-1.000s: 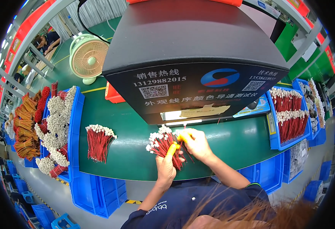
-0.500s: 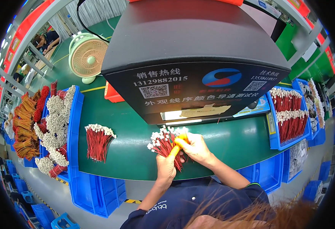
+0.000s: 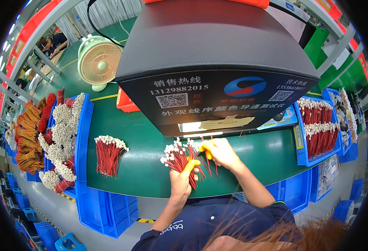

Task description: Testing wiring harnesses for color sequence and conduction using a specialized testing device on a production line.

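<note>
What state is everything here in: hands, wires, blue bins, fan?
Left hand: closed around a wire bunch
Right hand: pinching a few red wires
Wire bunch in hand: fanned out
Loose pile: lying on the table
Left blue bin: heaped with bundles
Right blue bin: holding two wire rows
Fan: upright; cannot tell if running

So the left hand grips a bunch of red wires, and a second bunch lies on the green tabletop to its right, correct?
Not quite: the second bunch lies on the green tabletop to the left of the left hand, as the head view shows. That hand does grip red wires.
</note>
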Demonstrator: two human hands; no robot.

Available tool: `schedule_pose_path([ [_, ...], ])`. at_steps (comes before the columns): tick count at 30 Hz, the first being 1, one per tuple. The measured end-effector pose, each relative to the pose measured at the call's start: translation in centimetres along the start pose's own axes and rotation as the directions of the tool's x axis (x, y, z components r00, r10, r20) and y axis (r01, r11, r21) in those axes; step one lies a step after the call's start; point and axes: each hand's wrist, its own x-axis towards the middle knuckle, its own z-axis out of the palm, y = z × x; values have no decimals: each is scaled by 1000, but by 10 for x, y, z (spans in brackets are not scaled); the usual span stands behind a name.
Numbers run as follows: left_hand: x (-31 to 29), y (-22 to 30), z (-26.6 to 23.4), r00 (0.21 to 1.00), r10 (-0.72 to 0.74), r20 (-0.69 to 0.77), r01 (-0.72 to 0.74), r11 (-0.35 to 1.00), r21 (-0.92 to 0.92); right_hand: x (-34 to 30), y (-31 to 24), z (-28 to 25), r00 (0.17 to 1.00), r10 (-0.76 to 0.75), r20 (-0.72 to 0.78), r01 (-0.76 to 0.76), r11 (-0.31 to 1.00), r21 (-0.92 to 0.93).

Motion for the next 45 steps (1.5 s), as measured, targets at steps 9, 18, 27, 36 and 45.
schedule_pose_path([
  [9,1,-10,6,997,78,24,-77,996,-49,-20,-5,23,976,-200,84,206,976,-71],
  [18,-3,3,1,1000,-8,-18,8,999,-50,-7,-3,12,1000,21,9,-21,998,54],
  [27,5,15,-8,999,12,29,-9,993,-115,-22,-17,11,972,56,229,-88,988,131],
  [36,7,29,-5,995,-50,85,59,993,-100,-10,-5,5,996,63,61,-79,944,320],
  [45,12,20,-4,983,-105,152,130,978,-165,-7,-7,11,998,63,-16,-60,990,129],
])
